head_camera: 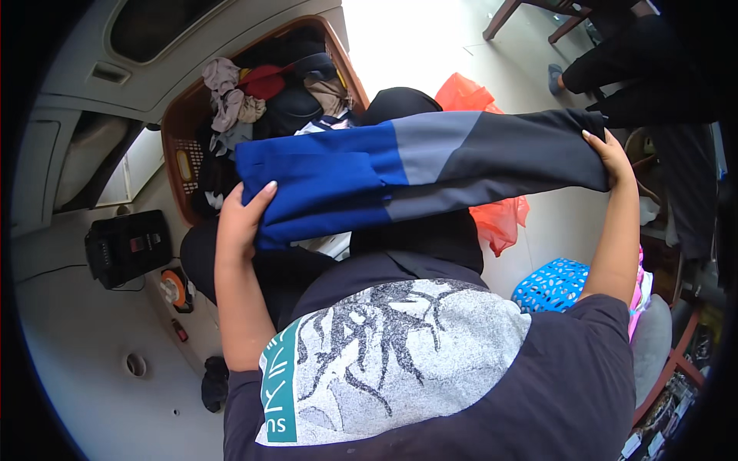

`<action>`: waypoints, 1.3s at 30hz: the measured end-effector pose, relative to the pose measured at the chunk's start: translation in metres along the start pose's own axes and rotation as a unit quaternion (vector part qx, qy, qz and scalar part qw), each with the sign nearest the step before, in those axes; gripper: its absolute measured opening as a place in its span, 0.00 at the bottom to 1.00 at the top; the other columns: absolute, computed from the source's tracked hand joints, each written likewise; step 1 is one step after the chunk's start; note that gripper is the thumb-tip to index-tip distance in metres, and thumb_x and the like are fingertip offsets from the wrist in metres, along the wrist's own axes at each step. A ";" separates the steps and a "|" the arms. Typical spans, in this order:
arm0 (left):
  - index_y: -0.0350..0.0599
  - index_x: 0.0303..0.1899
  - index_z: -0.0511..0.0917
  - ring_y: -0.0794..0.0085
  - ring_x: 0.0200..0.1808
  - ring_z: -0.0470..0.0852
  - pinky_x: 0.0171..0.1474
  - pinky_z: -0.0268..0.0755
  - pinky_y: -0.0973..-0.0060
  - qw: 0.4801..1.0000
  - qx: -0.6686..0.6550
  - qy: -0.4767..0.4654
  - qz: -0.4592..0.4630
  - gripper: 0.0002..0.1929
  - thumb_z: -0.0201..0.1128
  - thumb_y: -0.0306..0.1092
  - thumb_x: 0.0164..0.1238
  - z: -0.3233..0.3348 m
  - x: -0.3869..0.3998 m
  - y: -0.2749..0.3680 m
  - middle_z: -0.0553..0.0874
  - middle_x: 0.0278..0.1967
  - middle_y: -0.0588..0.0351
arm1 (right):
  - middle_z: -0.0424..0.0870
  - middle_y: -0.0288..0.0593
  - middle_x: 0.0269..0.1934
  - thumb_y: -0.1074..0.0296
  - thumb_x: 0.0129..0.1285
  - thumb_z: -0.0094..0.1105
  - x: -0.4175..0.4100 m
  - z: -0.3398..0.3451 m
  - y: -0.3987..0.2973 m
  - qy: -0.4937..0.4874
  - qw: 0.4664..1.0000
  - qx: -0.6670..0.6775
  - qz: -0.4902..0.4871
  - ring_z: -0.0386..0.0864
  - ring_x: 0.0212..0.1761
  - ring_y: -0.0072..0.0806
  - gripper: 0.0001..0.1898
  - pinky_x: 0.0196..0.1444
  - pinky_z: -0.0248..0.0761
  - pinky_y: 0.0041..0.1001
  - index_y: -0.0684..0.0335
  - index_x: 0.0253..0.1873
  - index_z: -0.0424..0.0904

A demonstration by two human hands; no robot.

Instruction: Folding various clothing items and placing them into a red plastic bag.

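Note:
A long folded garment (426, 155), blue at one end, grey in the middle and black at the other, is stretched sideways above my lap. My left hand (248, 210) grips its blue end, thumb on top and fingers hidden beneath. At the black end, my right hand (611, 155) pinches the edge, with its thumb showing on the cloth. Behind the blue end stands a brown plastic laundry basket (167, 129) holding a heap of mixed clothes (282, 92). Parts of a red plastic bag (499, 225) show beyond and below the garment.
A blue perforated basket (550, 285) is beside my right arm. Left of me are a black electrical device (130, 248) and an orange round object (174, 288) on the floor. Another person's dark-clad legs (622, 69) and wooden furniture legs (501, 17) are at the upper right.

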State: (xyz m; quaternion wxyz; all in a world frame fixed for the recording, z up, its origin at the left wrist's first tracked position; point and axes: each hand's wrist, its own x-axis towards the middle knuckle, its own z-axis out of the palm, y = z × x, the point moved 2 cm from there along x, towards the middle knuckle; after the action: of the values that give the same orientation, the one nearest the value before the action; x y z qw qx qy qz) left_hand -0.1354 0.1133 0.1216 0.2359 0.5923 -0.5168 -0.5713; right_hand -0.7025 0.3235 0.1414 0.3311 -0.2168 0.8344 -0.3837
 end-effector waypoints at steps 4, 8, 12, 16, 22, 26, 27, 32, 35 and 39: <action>0.26 0.51 0.74 0.69 0.34 0.84 0.38 0.78 0.81 0.999 -0.040 -0.010 -0.015 0.21 0.66 0.34 0.63 0.023 0.005 -0.002 0.85 0.40 0.42 | 0.83 0.49 0.41 0.60 0.64 0.60 -0.028 0.008 -0.038 0.024 0.998 -0.057 0.002 0.82 0.33 0.26 0.24 0.34 0.76 0.21 0.72 0.58 0.71; 0.26 0.51 0.74 0.69 0.34 0.84 0.39 0.78 0.81 0.999 -0.022 0.009 0.034 0.21 0.65 0.33 0.63 0.019 0.001 0.007 0.85 0.41 0.43 | 0.83 0.50 0.42 0.59 0.66 0.59 -0.066 0.056 -0.079 -0.031 0.997 -0.055 -0.032 0.82 0.36 0.28 0.23 0.37 0.77 0.23 0.73 0.56 0.72; 0.26 0.52 0.74 0.68 0.35 0.84 0.39 0.78 0.80 0.999 -0.011 0.023 0.047 0.21 0.65 0.33 0.63 0.016 -0.002 0.014 0.85 0.41 0.42 | 0.80 0.49 0.50 0.62 0.70 0.52 -0.090 0.124 -0.092 -0.295 0.944 0.118 -0.094 0.81 0.40 0.27 0.18 0.36 0.74 0.21 0.66 0.59 0.71; 0.26 0.52 0.74 0.68 0.35 0.85 0.40 0.78 0.80 0.998 -0.013 0.036 0.041 0.21 0.65 0.33 0.63 0.014 -0.004 0.009 0.85 0.41 0.42 | 0.80 0.45 0.48 0.58 0.69 0.55 -0.065 0.159 -0.064 -0.265 0.955 0.101 -0.089 0.79 0.37 0.25 0.18 0.38 0.74 0.23 0.62 0.57 0.73; 0.26 0.53 0.73 0.67 0.35 0.85 0.39 0.79 0.79 0.998 -0.040 0.037 0.024 0.22 0.66 0.34 0.64 0.011 0.001 -0.007 0.85 0.41 0.41 | 0.83 0.48 0.47 0.56 0.67 0.59 -0.012 0.189 0.030 -0.117 0.975 0.188 0.004 0.82 0.45 0.30 0.19 0.40 0.77 0.24 0.64 0.55 0.76; 0.27 0.53 0.73 0.66 0.35 0.85 0.39 0.79 0.79 0.999 -0.036 0.028 0.016 0.22 0.66 0.35 0.64 0.012 0.006 -0.011 0.85 0.41 0.41 | 0.84 0.52 0.47 0.59 0.65 0.61 -0.012 0.201 0.069 -0.244 0.884 0.296 0.266 0.83 0.48 0.34 0.20 0.43 0.78 0.25 0.67 0.55 0.77; 0.27 0.53 0.73 0.66 0.35 0.85 0.39 0.79 0.79 0.999 -0.032 0.028 0.015 0.22 0.66 0.35 0.64 0.012 0.007 -0.011 0.85 0.41 0.41 | 0.84 0.52 0.47 0.60 0.65 0.61 -0.013 0.202 0.071 -0.256 0.879 0.305 0.262 0.84 0.47 0.34 0.20 0.42 0.79 0.25 0.68 0.55 0.76; 0.28 0.53 0.73 0.66 0.35 0.85 0.39 0.79 0.79 0.999 -0.033 0.031 0.015 0.23 0.66 0.36 0.64 0.016 0.009 -0.006 0.85 0.42 0.41 | 0.84 0.53 0.46 0.63 0.63 0.61 -0.005 0.187 0.057 -0.296 0.894 0.287 0.172 0.85 0.39 0.34 0.22 0.39 0.79 0.25 0.74 0.56 0.74; 0.28 0.54 0.73 0.66 0.35 0.85 0.39 0.80 0.79 0.998 -0.058 0.031 0.018 0.23 0.65 0.36 0.65 0.027 0.007 -0.002 0.84 0.42 0.40 | 0.83 0.53 0.45 0.65 0.62 0.62 0.003 0.149 0.044 -0.225 0.946 0.220 0.076 0.82 0.37 0.31 0.23 0.38 0.77 0.23 0.74 0.57 0.71; 0.30 0.57 0.72 0.68 0.41 0.84 0.45 0.78 0.79 0.990 -0.128 -0.044 0.029 0.23 0.64 0.36 0.66 0.071 0.003 0.001 0.84 0.45 0.43 | 0.81 0.54 0.48 0.68 0.62 0.62 0.002 0.084 0.008 -0.148 0.979 0.142 0.005 0.80 0.42 0.31 0.23 0.43 0.75 0.21 0.74 0.59 0.69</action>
State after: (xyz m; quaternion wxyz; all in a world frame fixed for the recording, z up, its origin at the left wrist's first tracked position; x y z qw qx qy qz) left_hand -0.2018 0.1324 0.1046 0.3037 0.5164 -0.4661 -0.6511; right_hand -0.6442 0.2858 0.0936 0.4802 -0.2173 0.7143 -0.4604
